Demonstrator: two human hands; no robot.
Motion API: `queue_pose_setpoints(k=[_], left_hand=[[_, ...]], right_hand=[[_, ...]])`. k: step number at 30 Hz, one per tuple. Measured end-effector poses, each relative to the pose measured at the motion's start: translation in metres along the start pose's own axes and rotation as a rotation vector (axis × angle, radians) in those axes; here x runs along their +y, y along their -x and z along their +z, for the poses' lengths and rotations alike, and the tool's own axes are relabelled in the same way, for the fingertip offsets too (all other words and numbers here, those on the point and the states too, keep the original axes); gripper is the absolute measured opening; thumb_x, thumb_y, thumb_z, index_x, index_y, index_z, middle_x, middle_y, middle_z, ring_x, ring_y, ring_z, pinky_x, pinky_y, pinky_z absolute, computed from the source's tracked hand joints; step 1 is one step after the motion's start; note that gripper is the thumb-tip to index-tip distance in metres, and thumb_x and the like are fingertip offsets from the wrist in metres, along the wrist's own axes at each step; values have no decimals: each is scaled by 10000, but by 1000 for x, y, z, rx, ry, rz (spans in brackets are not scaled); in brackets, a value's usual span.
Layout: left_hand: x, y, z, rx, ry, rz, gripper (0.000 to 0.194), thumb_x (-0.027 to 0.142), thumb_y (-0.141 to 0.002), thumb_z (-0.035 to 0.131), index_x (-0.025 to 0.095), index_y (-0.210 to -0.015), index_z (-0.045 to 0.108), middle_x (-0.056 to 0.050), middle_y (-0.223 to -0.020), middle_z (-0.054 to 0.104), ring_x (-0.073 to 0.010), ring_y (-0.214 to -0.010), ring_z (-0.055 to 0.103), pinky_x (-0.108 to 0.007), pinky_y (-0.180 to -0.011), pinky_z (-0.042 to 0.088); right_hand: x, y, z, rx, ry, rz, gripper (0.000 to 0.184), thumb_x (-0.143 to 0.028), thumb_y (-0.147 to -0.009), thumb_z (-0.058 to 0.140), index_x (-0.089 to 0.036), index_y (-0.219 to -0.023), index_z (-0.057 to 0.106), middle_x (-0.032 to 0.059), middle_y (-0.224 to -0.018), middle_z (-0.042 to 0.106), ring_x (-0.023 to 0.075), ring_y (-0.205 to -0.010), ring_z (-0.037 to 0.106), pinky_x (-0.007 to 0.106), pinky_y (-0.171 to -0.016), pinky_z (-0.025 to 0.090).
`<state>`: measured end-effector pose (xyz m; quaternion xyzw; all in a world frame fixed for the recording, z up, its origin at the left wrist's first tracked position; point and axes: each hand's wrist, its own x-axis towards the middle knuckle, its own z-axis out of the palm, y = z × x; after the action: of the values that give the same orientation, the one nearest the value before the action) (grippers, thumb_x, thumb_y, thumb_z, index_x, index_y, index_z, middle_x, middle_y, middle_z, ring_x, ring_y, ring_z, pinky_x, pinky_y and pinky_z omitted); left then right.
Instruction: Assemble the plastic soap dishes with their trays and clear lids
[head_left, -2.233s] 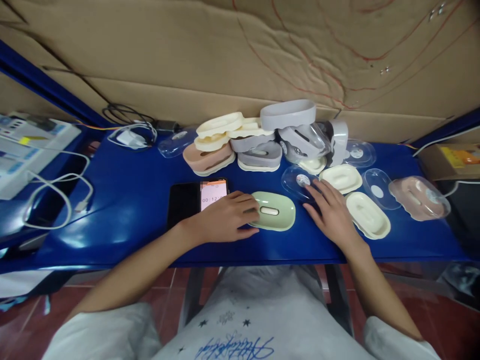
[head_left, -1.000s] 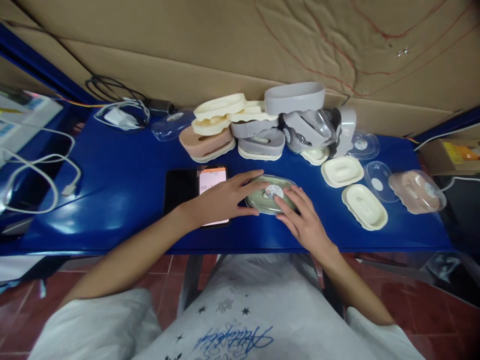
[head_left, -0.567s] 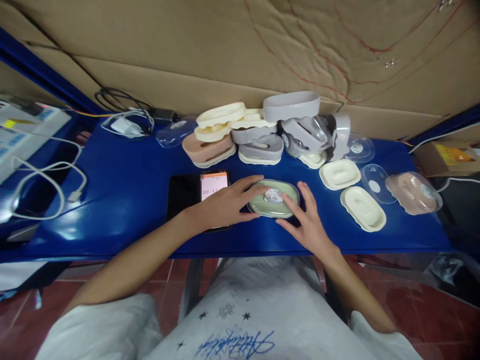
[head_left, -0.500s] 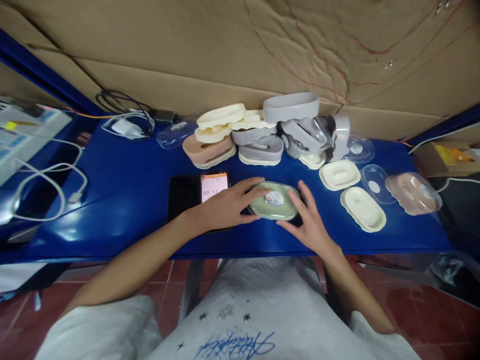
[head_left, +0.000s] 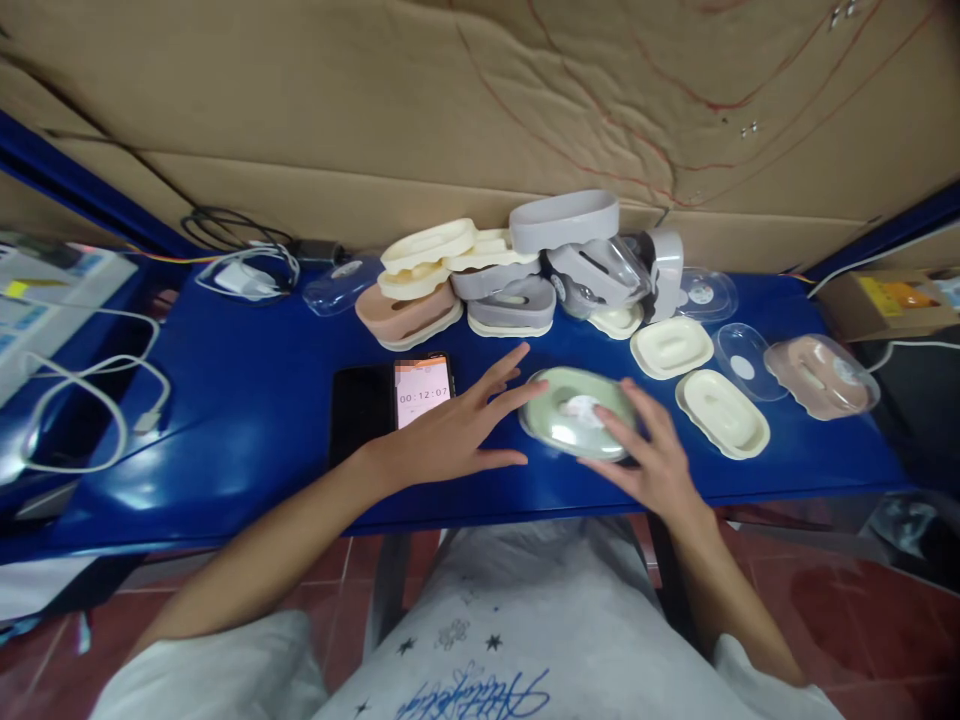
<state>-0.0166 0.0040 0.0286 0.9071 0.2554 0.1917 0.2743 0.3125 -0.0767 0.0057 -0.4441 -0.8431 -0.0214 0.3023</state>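
A green soap dish (head_left: 574, 385) with a clear domed lid and a round sticker is in my right hand (head_left: 652, 450), whose fingers wrap its right end and top. It looks tilted and slightly lifted, and its edges are smeared by motion. My left hand (head_left: 457, 430) is open with spread fingers at the dish's left end; one fingertip overlaps the lid's edge, and I cannot tell whether it touches. Right of the dish lie two cream oval trays (head_left: 722, 413). A phone (head_left: 422, 385) showing a timer is partly covered by my left hand.
Grey, cream and pink soap dish parts (head_left: 532, 265) are piled along the cardboard wall (head_left: 337, 120). Clear lids (head_left: 750, 362) and a lidded pink dish (head_left: 821, 378) lie at the right. A white charger with cable (head_left: 251, 280) sits back left. The blue table's (head_left: 487, 505) front edge is near me.
The clear lid came from the right onto the green dish. My right hand has since gripped the lidded dish and shifted it rightward, away from my left hand, whose fingers have spread.
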Motion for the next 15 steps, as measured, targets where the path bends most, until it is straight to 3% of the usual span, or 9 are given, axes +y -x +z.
queue_pose_setpoints(k=[3, 5, 7, 9, 11, 13, 15], left_hand=[[1, 1, -5, 40, -39, -2, 771, 446, -1095, 646, 308, -1739, 243, -200, -1844, 100, -388, -1627, 410, -597, -1267, 488], [-2, 1, -6, 26, -85, -13, 724, 435, -1111, 620, 312, -1733, 273, -185, -1832, 179, -387, -1637, 392, -591, -1274, 483], [-4, 1, -5, -4, -125, -15, 686, 422, -1116, 610, 308, -1723, 312, -176, -1820, 228, -385, -1629, 405, -576, -1261, 503], [-5, 1, -3, -20, -151, 2, 647, 410, -1122, 596, 293, -1709, 349, -180, -1816, 238, -389, -1627, 407, -579, -1256, 507], [-5, -1, -1, -17, -170, 18, 625, 405, -1127, 582, 274, -1700, 371, -193, -1816, 226, -398, -1630, 399, -592, -1256, 503], [-5, -2, 0, -8, -189, 18, 616, 404, -1131, 571, 263, -1698, 376, -203, -1817, 217, -403, -1621, 411, -605, -1257, 496], [-7, -2, 1, -2, -206, 10, 611, 404, -1133, 564, 260, -1697, 379, -206, -1816, 219, -403, -1605, 435, -610, -1255, 496]], right_hand=[[52, 8, -46, 245, 219, 119, 949, -382, -845, 951, -349, -1675, 493, 177, -1713, 477, 425, -1520, 546, 579, -1208, 522], [112, 8, -82, 337, 385, 244, 911, -504, -817, 946, -207, -1606, 600, 263, -1620, 562, 458, -1493, 563, 563, -1183, 492], [180, 3, -113, 367, 484, 428, 956, -688, -794, 860, -62, -1494, 682, 320, -1494, 645, 459, -1399, 637, 542, -1005, 536], [241, -5, -133, 256, 517, 657, 970, -745, -828, 746, -1, -1449, 693, 317, -1402, 701, 413, -1312, 697, 519, -902, 517], [281, -14, -139, 142, 539, 817, 959, -730, -822, 738, 13, -1427, 704, 311, -1351, 728, 377, -1278, 713, 496, -877, 490], [299, -23, -132, 37, 559, 873, 848, -615, -862, 813, -26, -1459, 691, 301, -1373, 725, 325, -1287, 696, 463, -919, 463], [298, -30, -118, -41, 596, 885, 758, -493, -905, 858, -81, -1509, 658, 287, -1421, 706, 282, -1294, 668, 422, -945, 429]])
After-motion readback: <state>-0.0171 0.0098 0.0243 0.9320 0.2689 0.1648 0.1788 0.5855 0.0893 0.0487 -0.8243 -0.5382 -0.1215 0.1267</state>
